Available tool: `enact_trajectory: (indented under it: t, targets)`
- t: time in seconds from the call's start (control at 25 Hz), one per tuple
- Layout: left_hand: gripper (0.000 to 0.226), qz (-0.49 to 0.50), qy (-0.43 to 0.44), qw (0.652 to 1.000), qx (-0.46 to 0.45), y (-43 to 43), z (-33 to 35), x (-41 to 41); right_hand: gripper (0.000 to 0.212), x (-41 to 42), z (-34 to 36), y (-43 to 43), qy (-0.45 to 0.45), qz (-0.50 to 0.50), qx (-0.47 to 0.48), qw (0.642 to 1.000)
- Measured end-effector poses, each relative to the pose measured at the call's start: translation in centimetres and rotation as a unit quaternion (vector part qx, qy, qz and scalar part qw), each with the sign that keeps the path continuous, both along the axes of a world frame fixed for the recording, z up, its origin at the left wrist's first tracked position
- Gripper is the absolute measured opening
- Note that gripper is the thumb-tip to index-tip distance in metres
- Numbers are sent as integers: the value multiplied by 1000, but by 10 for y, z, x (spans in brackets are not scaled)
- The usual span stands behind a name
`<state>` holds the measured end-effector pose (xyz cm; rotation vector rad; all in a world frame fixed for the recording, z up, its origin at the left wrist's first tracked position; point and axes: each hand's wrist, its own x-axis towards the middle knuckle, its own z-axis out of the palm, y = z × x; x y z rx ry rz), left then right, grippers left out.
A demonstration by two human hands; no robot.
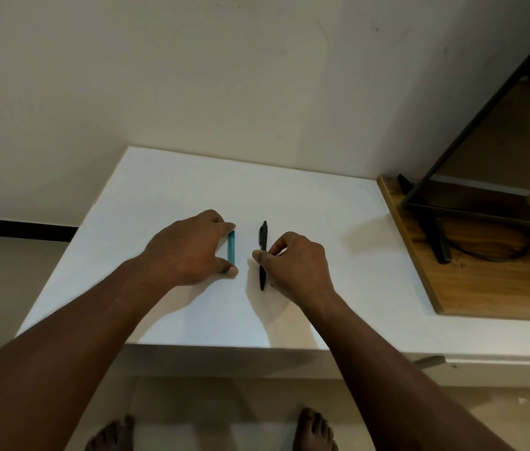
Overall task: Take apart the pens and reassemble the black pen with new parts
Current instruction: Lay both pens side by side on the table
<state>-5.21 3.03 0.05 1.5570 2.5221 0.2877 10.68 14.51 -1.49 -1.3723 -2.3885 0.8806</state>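
Two pens lie side by side on the white table (322, 222), both pointing away from me. The teal pen (231, 247) is on the left; my left hand (189, 249) spans it, forefinger at its far end and thumb at its near end. The black pen (263, 255) is on the right. My right hand (296, 265) pinches it about halfway along between thumb and fingers. Both pens still rest on the tabletop. The near tip of the teal pen is hidden under my thumb.
A wooden board (485, 271) carrying a black metal stand (436, 229) and a cable sits at the table's right edge. A plain wall rises behind the table. My bare feet (314, 431) show on the floor below the front edge.
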Motion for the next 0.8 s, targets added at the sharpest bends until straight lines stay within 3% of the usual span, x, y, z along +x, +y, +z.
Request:
enact_trajectory:
  t: [0.32,0.8]
  targets:
    - [87,-10,7,1000,4,0,-4,0,14,2,2,0,-13,9,4,1000]
    - [85,-24,4,1000,-3,1,-5,-1,23,2,-1,1,-7,7,-7,1000]
